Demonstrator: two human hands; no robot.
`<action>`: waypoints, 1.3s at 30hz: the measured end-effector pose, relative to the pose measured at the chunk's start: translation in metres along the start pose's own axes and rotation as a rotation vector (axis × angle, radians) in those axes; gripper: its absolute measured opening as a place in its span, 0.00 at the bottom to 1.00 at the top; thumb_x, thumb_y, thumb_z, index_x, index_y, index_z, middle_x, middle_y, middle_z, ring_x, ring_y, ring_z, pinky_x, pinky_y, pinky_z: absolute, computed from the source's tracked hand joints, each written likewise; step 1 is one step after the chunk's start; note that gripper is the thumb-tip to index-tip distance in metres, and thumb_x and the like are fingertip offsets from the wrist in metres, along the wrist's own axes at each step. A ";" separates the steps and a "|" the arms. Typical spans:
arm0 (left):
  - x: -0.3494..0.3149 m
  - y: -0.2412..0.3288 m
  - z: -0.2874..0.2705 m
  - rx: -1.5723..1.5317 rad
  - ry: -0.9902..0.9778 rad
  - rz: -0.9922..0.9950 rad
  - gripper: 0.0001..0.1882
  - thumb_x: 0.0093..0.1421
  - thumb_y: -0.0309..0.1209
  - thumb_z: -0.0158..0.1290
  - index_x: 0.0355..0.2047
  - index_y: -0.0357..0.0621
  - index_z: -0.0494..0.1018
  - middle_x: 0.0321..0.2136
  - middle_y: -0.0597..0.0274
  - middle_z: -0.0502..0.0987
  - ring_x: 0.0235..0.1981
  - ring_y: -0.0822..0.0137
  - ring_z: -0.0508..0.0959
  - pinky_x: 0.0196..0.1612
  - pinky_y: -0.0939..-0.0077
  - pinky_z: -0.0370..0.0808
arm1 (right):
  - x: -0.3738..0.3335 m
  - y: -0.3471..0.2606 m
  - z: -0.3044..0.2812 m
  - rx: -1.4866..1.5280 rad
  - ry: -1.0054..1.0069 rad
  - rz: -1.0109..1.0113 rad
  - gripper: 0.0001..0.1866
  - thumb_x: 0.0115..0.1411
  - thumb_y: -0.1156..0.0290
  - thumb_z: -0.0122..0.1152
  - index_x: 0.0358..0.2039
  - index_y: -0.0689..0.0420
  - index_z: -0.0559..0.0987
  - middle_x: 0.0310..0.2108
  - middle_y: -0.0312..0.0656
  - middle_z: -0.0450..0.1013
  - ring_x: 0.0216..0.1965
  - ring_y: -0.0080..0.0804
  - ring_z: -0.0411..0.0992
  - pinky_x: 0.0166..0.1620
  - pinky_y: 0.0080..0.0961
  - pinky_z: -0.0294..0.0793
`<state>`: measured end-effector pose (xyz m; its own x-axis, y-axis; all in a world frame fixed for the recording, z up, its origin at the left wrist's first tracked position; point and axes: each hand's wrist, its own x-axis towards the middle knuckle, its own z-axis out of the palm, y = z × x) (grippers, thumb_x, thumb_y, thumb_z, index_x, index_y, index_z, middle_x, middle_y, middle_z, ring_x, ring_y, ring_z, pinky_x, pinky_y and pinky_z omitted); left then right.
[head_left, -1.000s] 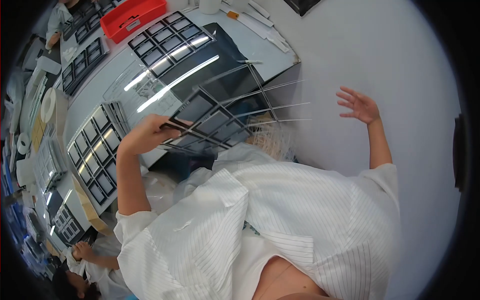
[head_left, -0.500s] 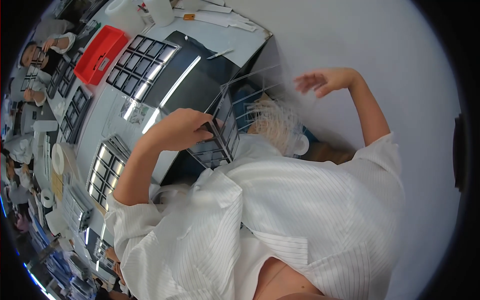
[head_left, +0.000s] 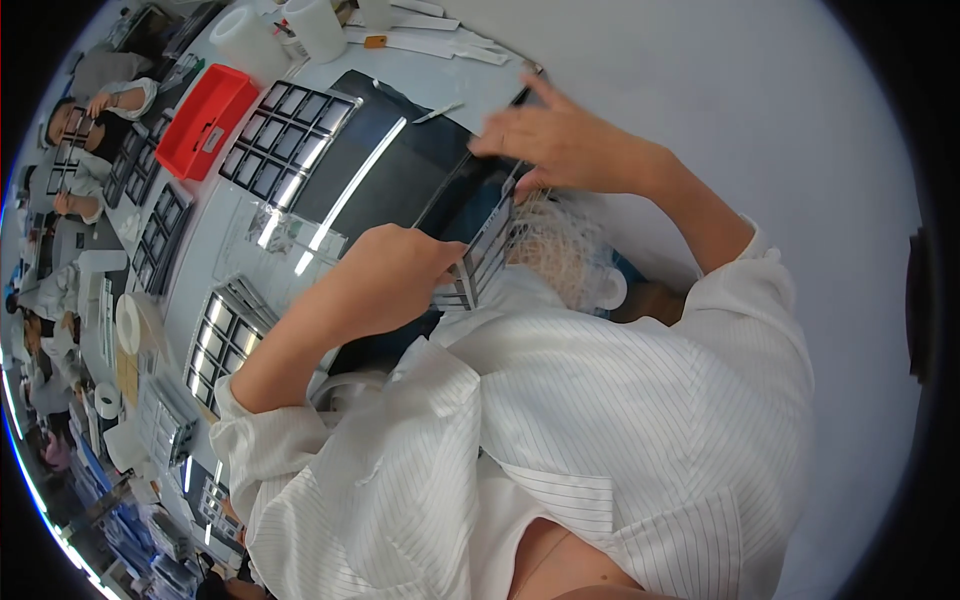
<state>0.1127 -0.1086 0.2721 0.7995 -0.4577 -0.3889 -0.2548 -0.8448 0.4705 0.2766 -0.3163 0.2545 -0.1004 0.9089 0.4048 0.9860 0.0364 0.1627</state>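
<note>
Trays of dark square cells lie across the white table (head_left: 640,60): one gridded tray (head_left: 285,138) beside a red box (head_left: 207,120), another gridded tray (head_left: 222,335) near the left elbow, their contents too small to make out. Between the hands a thin dark panel (head_left: 490,240) stands tilted on edge above white netting (head_left: 560,255), its lower part hidden. The left hand (head_left: 385,280) is closed around its near edge, while the right hand (head_left: 555,145) rests half-open on its far edge, forefinger extended.

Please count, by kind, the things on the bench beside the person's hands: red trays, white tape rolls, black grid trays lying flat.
Red tray: 1
White tape rolls: 2
Black grid trays lying flat: 2
Total: 5
</note>
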 end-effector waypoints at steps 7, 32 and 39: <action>-0.034 -0.017 0.002 -0.062 0.148 -0.159 0.15 0.55 0.26 0.53 0.44 0.42 0.75 0.24 0.49 0.77 0.29 0.50 0.77 0.32 0.62 0.73 | -0.030 0.034 -0.022 0.852 -0.755 0.525 0.08 0.63 0.69 0.50 0.34 0.55 0.77 0.19 0.34 0.72 0.21 0.22 0.70 0.33 0.24 0.76; -0.146 -0.098 -0.027 -1.065 0.702 -0.275 0.26 0.63 0.29 0.47 0.59 0.29 0.59 0.49 0.44 0.73 0.47 0.56 0.77 0.40 0.72 0.81 | -0.383 -0.041 0.233 0.143 -0.422 1.753 0.24 0.62 0.56 0.57 0.50 0.61 0.71 0.43 0.47 0.74 0.44 0.32 0.73 0.47 0.29 0.73; -0.146 -0.084 -0.023 -1.251 0.696 -0.244 0.24 0.61 0.27 0.51 0.57 0.33 0.64 0.39 0.48 0.79 0.39 0.63 0.81 0.39 0.76 0.79 | 0.002 -0.044 0.180 2.033 0.130 0.815 0.40 0.61 0.43 0.49 0.63 0.59 0.57 0.61 0.45 0.60 0.62 0.34 0.59 0.63 0.32 0.56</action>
<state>0.0295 0.0357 0.3079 0.9423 0.1916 -0.2745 0.2646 0.0761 0.9614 0.2566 -0.2411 0.0865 0.3714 0.9258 -0.0700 -0.4435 0.1107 -0.8894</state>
